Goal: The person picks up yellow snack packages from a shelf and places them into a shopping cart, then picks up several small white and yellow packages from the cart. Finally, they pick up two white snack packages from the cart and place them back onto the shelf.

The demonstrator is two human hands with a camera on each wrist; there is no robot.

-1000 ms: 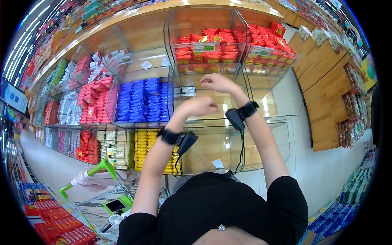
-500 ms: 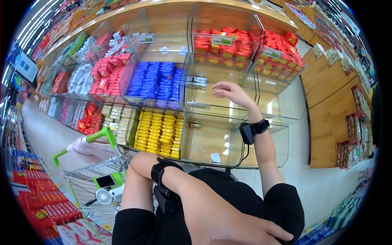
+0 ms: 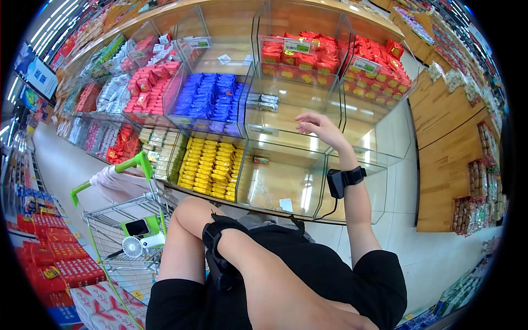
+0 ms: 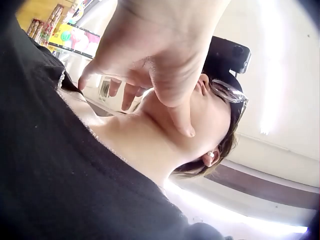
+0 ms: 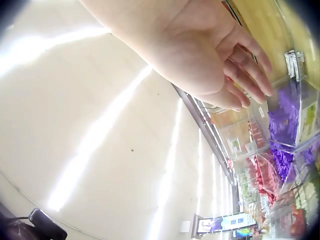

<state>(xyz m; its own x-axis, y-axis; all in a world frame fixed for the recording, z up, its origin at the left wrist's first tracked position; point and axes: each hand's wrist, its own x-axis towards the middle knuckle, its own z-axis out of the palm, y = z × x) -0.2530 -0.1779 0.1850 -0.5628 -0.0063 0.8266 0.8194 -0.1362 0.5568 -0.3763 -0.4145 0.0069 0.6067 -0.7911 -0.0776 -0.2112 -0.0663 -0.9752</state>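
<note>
My left hand point(image 4: 155, 60) is raised in front of my own neck and chin, its fingers loosely bent with nothing in them. In the head view only part of the left forearm point(image 3: 269, 264) and the back of that hand show, at the bottom edge. The right hand point(image 3: 323, 131) hovers over a mostly bare clear-walled bin point(image 3: 286, 118), fingers relaxed and holding nothing. A few silver-wrapped snacks point(image 3: 268, 102) lie in that bin's left part, to the left of the right hand. Blue-wrapped packets point(image 3: 209, 99) fill the bin beside it.
Yellow packets point(image 3: 212, 165) fill a front bin; the neighbouring one holds a single small packet point(image 3: 260, 160) and a white paper point(image 3: 286, 204). Red packets point(image 3: 302, 55) stand in bins behind. A shopping cart point(image 3: 124, 220) with a fan point(image 3: 132, 246) and a phone point(image 3: 137, 227) is at left.
My left hand has left the bins, crossing my chest up toward my neck. The right hand has shifted right and slightly down, still empty. The head view has turned a little.
</note>
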